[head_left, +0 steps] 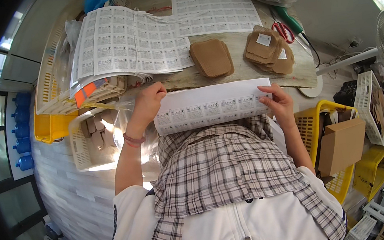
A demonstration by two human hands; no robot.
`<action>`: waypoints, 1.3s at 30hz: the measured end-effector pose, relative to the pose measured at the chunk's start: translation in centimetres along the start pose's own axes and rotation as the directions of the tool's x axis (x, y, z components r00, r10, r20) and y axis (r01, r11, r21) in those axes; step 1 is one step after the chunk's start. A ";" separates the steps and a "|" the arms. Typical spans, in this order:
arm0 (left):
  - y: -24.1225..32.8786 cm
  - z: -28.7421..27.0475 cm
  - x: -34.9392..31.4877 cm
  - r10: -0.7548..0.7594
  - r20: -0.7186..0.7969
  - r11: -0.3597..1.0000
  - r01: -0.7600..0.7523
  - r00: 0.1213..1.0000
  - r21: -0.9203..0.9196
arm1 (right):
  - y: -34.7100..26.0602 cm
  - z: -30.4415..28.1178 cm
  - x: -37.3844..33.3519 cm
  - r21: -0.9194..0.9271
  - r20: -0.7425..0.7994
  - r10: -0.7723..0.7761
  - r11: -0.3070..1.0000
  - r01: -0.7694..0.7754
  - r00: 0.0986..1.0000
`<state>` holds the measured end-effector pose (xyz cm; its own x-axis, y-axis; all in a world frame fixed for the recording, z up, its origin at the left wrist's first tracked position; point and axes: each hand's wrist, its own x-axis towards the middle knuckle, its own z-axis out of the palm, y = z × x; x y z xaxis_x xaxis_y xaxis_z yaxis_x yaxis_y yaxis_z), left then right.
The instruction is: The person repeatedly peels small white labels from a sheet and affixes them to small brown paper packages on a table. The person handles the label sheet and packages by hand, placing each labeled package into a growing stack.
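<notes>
Holding a long white label sheet (pixel 212 107) at the near edge of the wooden table (pixel 243 69), the person grips it with both hands, set well apart at opposite ends. The left hand (pixel 148 102) is closed on the sheet's left end at 9 o'clock, fingers curled over the upper corner; the right hand (pixel 279 102) pinches the right end at 3 o'clock, thumb on top. The sheet is a wide, narrow strip, slightly curled along its lower edge, printed with two visible rows of small rectangular labels; the print is too small to make out. It lies flat across the person's checked apron (pixel 225 163). At 12 o'clock from the sheet rests a stack of tan square pads (pixel 212 58); at 1 o'clock, a second, looser pile of tan pads (pixel 269 49), some bearing white labels. Red-handled scissors (pixel 283 31) lie just beside that pile. Further label sheets (pixel 130 39) are spread at 11 o'clock. A yellow basket (pixel 317 120) holding a brown carton (pixel 341 145) stands at 4 o'clock.
</notes>
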<state>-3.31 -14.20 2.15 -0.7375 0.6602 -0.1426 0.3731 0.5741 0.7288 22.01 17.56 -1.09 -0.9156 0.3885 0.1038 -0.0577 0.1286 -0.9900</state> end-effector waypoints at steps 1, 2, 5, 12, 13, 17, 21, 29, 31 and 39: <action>-0.5 -0.1 -0.3 -0.021 -0.036 1.000 0.021 0.999 0.004 | -0.3 0.4 0.2 0.009 0.010 0.026 1.000 -0.026 1.000; -1.1 0.1 -0.6 0.004 -0.076 1.000 -0.003 0.997 0.019 | -0.6 1.0 0.5 0.017 0.020 0.051 0.999 -0.052 0.998; -2.6 0.9 -1.9 0.142 -0.297 0.984 -0.103 0.944 0.144 | 0.4 1.5 0.8 0.054 0.012 0.123 0.991 -0.124 0.992; -5.3 4.4 -6.4 -0.170 -0.376 0.825 -0.077 0.911 -0.560 | 0.8 2.2 1.0 0.147 -0.047 0.232 0.964 -0.223 0.972; -5.6 4.6 -6.7 -0.153 -0.383 0.780 -0.127 0.911 -0.613 | 0.7 2.4 1.0 0.145 -0.049 0.239 0.962 -0.230 0.970; -5.3 3.2 -7.6 -0.209 -0.188 0.671 0.001 0.960 -0.741 | 1.4 1.9 0.9 0.086 -0.011 0.199 0.977 -0.197 0.980; -3.9 2.5 -8.2 -0.243 -0.080 0.623 0.092 0.967 -0.777 | 0.0 1.8 1.1 0.043 0.032 0.176 0.983 -0.177 0.984; -3.1 -0.1 -8.8 -0.216 -0.034 0.758 0.146 0.976 -0.635 | -0.9 1.5 1.2 -0.114 0.040 0.095 0.989 -0.090 0.995; -3.0 -0.6 -8.8 -0.225 -0.022 0.799 0.172 0.974 -0.576 | -1.3 1.6 1.3 -0.265 0.029 0.051 0.963 -0.042 0.998; -4.5 -0.6 -8.5 -0.163 -0.098 0.903 0.109 0.982 -0.415 | -3.3 2.6 1.6 -0.526 -0.008 0.001 0.850 -0.005 1.000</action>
<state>0.94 -22.63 0.50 -0.8402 0.5067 -0.1930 0.0235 0.3895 0.9207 19.72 15.37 2.10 -0.9124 0.3959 0.1037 0.1650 0.5877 -0.7921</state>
